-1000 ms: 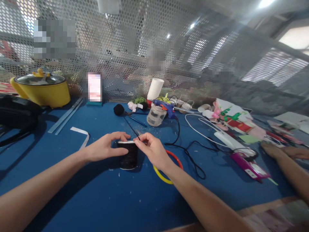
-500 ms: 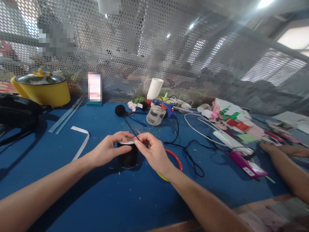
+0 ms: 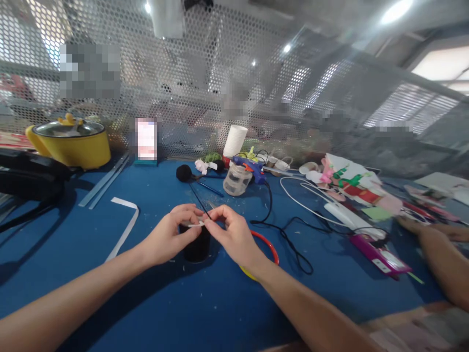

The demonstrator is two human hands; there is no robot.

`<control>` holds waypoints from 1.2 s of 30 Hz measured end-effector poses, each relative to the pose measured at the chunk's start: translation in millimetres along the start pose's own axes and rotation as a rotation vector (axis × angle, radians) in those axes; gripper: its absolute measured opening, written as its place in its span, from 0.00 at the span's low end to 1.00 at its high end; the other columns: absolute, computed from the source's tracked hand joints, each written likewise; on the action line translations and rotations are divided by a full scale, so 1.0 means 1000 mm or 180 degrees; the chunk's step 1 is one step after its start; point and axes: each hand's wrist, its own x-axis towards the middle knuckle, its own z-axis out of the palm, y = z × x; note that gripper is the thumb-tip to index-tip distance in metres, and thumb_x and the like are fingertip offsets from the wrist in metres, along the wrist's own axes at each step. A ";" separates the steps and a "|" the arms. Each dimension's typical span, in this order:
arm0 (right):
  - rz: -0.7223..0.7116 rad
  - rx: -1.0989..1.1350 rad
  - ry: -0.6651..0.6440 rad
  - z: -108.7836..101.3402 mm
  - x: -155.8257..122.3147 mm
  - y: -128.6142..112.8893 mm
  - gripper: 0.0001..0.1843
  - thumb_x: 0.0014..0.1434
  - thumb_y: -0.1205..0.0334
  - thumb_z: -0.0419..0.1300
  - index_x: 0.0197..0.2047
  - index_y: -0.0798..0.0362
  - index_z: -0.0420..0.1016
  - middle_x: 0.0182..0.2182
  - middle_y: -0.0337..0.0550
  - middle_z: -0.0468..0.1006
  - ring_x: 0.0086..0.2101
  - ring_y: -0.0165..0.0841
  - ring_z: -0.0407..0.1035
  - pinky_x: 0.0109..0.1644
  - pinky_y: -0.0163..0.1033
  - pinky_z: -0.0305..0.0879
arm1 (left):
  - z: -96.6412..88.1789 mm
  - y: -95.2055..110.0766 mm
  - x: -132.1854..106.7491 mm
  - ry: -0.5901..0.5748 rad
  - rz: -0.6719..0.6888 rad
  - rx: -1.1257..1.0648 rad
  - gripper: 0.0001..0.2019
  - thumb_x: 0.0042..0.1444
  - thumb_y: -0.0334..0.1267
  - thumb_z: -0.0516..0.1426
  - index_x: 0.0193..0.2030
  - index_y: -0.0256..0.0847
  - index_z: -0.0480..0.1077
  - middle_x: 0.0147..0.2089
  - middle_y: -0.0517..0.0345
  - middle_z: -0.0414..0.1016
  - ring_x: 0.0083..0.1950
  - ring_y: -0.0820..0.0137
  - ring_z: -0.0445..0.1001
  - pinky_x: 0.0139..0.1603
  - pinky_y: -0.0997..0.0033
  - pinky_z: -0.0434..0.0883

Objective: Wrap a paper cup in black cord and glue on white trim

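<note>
A: Where to find blk cup [image 3: 198,250]?
B: On tbl [image 3: 164,305], near side of clear jar [image 3: 235,184], slightly L.
A: And w/ L hand [image 3: 169,238]?
B: Curled round cup top, fingers over, thumb in front. Hold steady.
A: R hand [image 3: 234,235]?
B: Pinching blk yarn [image 3: 200,201] at cup top. Best lay snug, w/o slack toward yarn ball [image 3: 183,173], L of jar.

So the left hand [image 3: 176,232] has slid over, and its fingertips are now right up by the right hand's [image 3: 232,234], covering more of the white rim on the black cup [image 3: 198,247]. More of the white strip [image 3: 126,232] pokes out past the left forearm than a second ago, while less of the ring's yellow part [image 3: 249,274] shows. The black yarn ball [image 3: 183,173] also shifted slightly toward the clear jar [image 3: 238,183].
</note>
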 end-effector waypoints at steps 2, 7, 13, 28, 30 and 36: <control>0.0672 0.0602 -0.0004 0.000 0.014 -0.002 0.04 0.48 0.69 0.57 0.27 0.53 0.64 0.24 0.36 0.73 0.30 0.29 0.68 0.37 0.35 0.61 | -0.001 0.001 -0.001 -0.0024 -0.0014 0.0053 0.06 0.48 0.37 0.52 0.24 0.40 0.64 0.45 0.48 0.71 0.56 0.60 0.62 0.56 0.58 0.59; 0.1606 0.1400 -0.0182 0.009 0.084 -0.005 0.09 0.53 0.76 0.49 0.36 0.53 0.63 0.21 0.34 0.72 0.26 0.26 0.69 0.33 0.34 0.63 | -0.004 0.006 -0.002 -0.0111 -0.0049 0.0230 0.05 0.48 0.34 0.52 0.24 0.39 0.64 0.44 0.48 0.68 0.54 0.60 0.63 0.56 0.58 0.59; 0.1643 0.0919 -0.0332 0.042 0.158 0.004 0.12 0.60 0.62 0.51 0.47 0.57 0.65 0.40 0.44 0.71 0.36 0.31 0.69 0.38 0.41 0.67 | -0.010 0.015 -0.003 -0.0455 0.0156 0.0208 0.06 0.47 0.29 0.52 0.21 0.39 0.63 0.34 0.55 0.68 0.42 0.67 0.67 0.49 0.65 0.63; 0.1889 -0.1514 -0.0631 0.070 0.196 0.029 0.16 0.59 0.60 0.54 0.49 0.57 0.65 0.46 0.48 0.68 0.42 0.36 0.67 0.44 0.46 0.66 | -0.029 0.025 -0.010 -0.1569 -0.0018 -0.0540 0.02 0.44 0.29 0.57 0.23 0.38 0.68 0.38 0.59 0.66 0.46 0.67 0.67 0.47 0.71 0.64; 0.1830 -0.1462 -0.0533 0.070 0.201 0.029 0.17 0.59 0.60 0.54 0.50 0.57 0.64 0.46 0.48 0.68 0.42 0.35 0.67 0.43 0.46 0.66 | -0.030 0.025 -0.010 -0.1588 -0.0042 -0.0573 0.02 0.45 0.30 0.57 0.24 0.38 0.68 0.39 0.58 0.66 0.47 0.67 0.67 0.47 0.70 0.63; 0.1478 -0.1017 -0.0137 0.071 0.201 0.030 0.17 0.59 0.60 0.53 0.51 0.56 0.63 0.47 0.47 0.68 0.41 0.35 0.67 0.43 0.46 0.66 | -0.031 0.021 -0.008 -0.1531 -0.0096 -0.0603 0.03 0.44 0.29 0.57 0.23 0.38 0.68 0.38 0.58 0.67 0.49 0.66 0.67 0.47 0.71 0.63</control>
